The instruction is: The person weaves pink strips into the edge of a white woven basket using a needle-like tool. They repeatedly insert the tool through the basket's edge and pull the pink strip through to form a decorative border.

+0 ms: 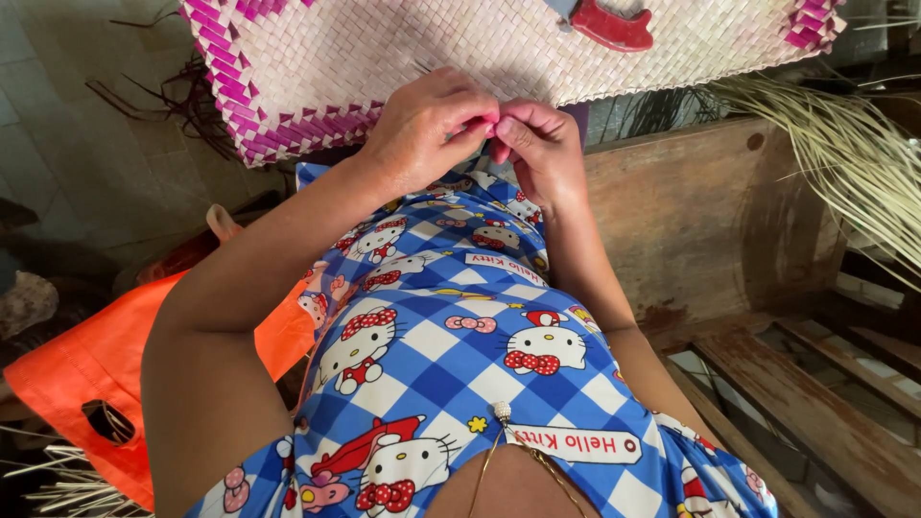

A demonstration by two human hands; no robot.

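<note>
Mat: woven palm mat [499, 48], cream field, pink border, draped over the lap.
Left hand: left hand [427, 129] pinched narrow on a strip at the near edge.
Right hand: right hand [537, 144] pinched shut beside it, fingertips touching.
Progress: body appears woven; near edge between pink corners looks unfinished.
Nearby: red-handled tool [609, 24] on mat; loose palm strips [844, 153] right.

1. A worn wooden bench [710, 221] fills the right side, its brown planks scuffed and stained.
2. Below the bench's backboard, slatted boards [825, 403] run diagonally, with dark gaps between them.
3. Left of the bench lies a pale tiled floor [67, 144], grey-green and dull.
4. Further left of the bench and lower, an orange plastic sack [86, 374] spreads on the ground.
5. Above the bench's right end, dry pale straw strands [854, 153] fan out.
6. Soft daylight, with no hard shadows.
</note>
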